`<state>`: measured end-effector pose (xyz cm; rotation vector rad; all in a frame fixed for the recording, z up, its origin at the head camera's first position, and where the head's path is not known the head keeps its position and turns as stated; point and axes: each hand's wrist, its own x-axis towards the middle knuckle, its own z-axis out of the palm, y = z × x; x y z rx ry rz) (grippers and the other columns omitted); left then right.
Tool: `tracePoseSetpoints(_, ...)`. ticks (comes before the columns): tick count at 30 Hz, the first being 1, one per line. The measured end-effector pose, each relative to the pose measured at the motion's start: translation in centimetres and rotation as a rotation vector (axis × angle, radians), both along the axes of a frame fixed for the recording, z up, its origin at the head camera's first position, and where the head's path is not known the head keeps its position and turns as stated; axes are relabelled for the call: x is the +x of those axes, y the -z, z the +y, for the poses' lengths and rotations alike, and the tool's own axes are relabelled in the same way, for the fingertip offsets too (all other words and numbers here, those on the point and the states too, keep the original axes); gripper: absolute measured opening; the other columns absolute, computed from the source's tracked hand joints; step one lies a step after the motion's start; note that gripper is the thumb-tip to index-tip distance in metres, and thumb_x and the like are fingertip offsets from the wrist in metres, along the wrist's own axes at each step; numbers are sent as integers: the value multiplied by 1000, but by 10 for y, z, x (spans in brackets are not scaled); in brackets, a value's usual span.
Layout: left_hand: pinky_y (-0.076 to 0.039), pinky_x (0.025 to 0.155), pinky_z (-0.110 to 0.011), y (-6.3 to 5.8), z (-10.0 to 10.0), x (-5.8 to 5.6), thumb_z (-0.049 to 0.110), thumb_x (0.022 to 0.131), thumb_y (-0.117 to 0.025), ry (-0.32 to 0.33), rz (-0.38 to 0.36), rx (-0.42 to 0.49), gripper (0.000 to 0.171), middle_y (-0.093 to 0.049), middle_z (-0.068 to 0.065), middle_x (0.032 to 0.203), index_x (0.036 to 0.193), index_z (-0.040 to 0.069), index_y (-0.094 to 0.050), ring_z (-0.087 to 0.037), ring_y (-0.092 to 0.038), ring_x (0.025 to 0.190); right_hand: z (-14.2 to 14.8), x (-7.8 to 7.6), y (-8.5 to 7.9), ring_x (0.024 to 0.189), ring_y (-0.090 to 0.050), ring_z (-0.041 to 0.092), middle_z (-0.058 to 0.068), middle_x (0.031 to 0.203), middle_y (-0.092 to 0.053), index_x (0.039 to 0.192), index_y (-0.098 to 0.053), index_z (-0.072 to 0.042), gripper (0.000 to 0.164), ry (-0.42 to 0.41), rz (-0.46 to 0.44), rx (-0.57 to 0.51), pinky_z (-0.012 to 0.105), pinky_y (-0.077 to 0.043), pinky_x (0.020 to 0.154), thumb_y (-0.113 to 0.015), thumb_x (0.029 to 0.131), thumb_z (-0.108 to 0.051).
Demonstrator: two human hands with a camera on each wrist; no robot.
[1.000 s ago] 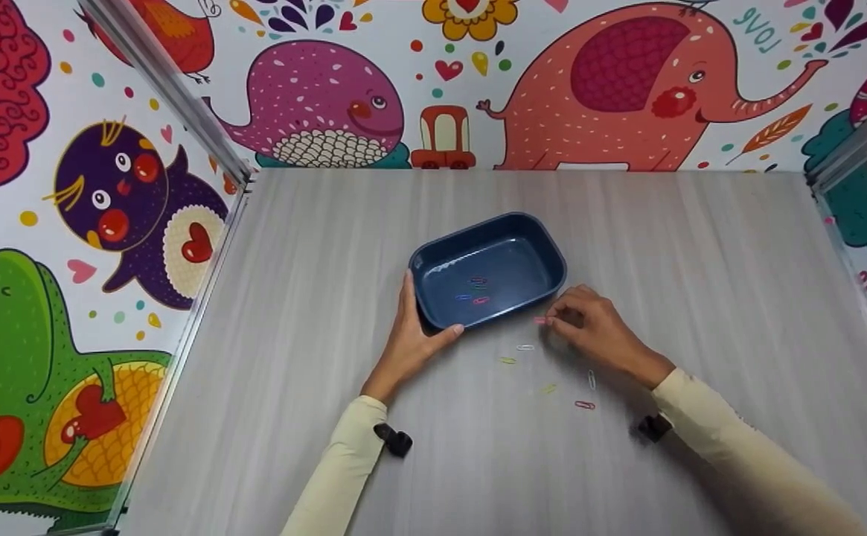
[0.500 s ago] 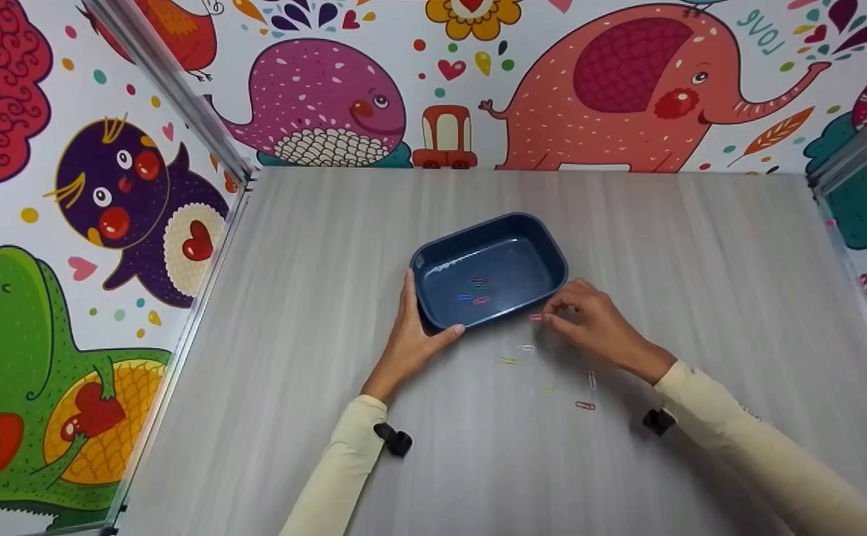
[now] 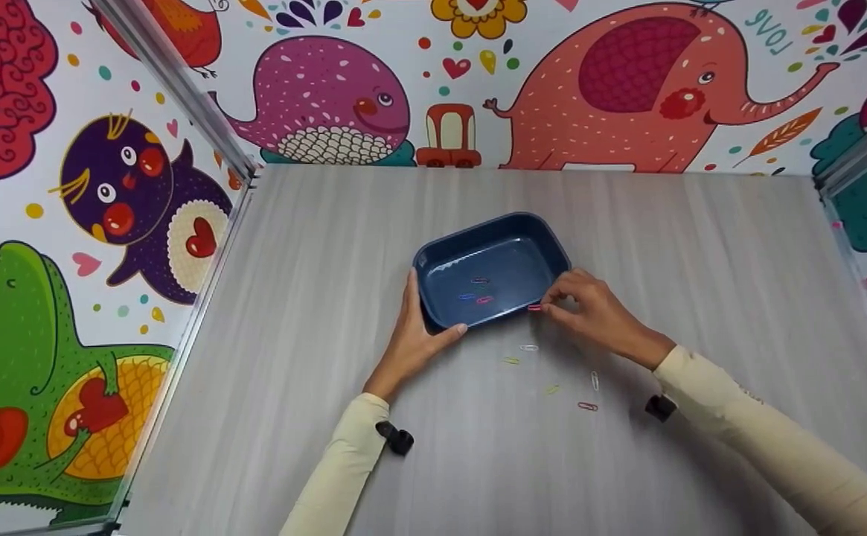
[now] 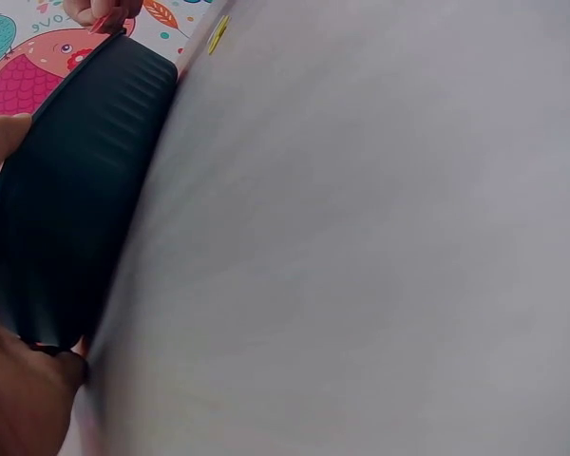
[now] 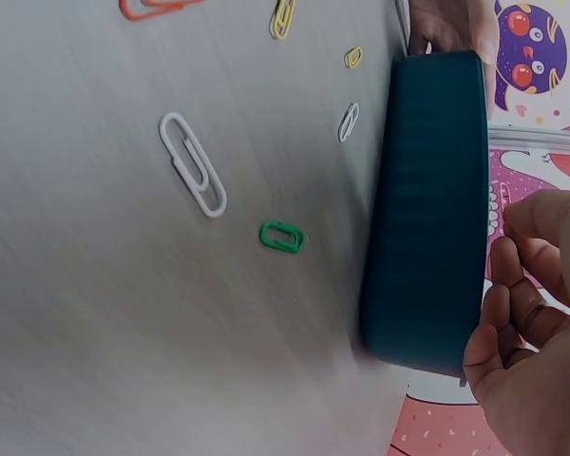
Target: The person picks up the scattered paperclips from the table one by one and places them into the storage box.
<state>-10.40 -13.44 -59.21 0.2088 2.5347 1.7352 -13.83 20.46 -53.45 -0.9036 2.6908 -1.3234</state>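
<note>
Right wrist view alone catches a green clip point(image 5: 282, 237) on the table point(image 5: 161, 313); the right hand point(image 3: 595, 311) pinches a red clip point(image 3: 534, 307) at the near rim of the blue tray point(image 3: 515, 260), the left hand point(image 3: 414, 342) gripping its corner.

Pinches with the curled right hand point(image 3: 593, 309) and grips with the left hand point(image 3: 417, 336), with thumb point(image 3: 449, 336) splayed wide.

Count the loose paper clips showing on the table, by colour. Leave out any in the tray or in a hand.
White paper clips: 2
Yellow paper clips: 2
Red paper clip: 1
Green paper clip: 1, seen only in the right wrist view
Total: 6
</note>
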Motion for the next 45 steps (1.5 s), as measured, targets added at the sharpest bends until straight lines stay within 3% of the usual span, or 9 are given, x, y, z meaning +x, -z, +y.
tracePoseSetpoints(9,-14,133,-59,0,0,0,49,89,-88,-2,-3,-11,135,1,-17,184,177,12,7,-35,-7,169,-2,-10,-6,99,-62,23,0,96,-72,101,-81,-8,9,-12,12,37,49,-54,90,-84,96,0)
tracePoseSetpoints(17,-15,133,-59,-1,1,1,49,91,-88,2,3,-4,134,0,-17,184,177,11,7,-34,-7,169,-5,-21,-11,97,-60,17,-1,96,-71,102,-82,-10,8,-37,-17,60,32,-52,83,-83,98,-2)
tracePoseSetpoints(23,-14,134,-58,0,1,0,48,90,-89,4,2,-10,134,2,-16,185,177,13,7,-33,-6,169,-9,-30,-14,97,-60,19,1,98,-71,105,-81,-10,8,-63,-16,91,38,-53,82,-84,98,-6)
tracePoseSetpoints(30,-15,134,-57,1,1,0,47,90,-89,-5,1,-5,134,0,-15,185,178,14,6,-33,-8,169,-13,-39,-15,98,-58,19,3,102,-73,108,-82,-9,8,-73,-23,146,34,-52,83,-82,100,-8)
tracePoseSetpoints(45,-16,133,-58,-1,0,1,54,89,-88,3,-8,-24,136,2,-13,185,178,16,9,-32,-6,169,-23,-61,-15,100,-60,25,10,103,-76,110,-82,-4,10,-88,-19,229,41,-56,86,-82,100,-6)
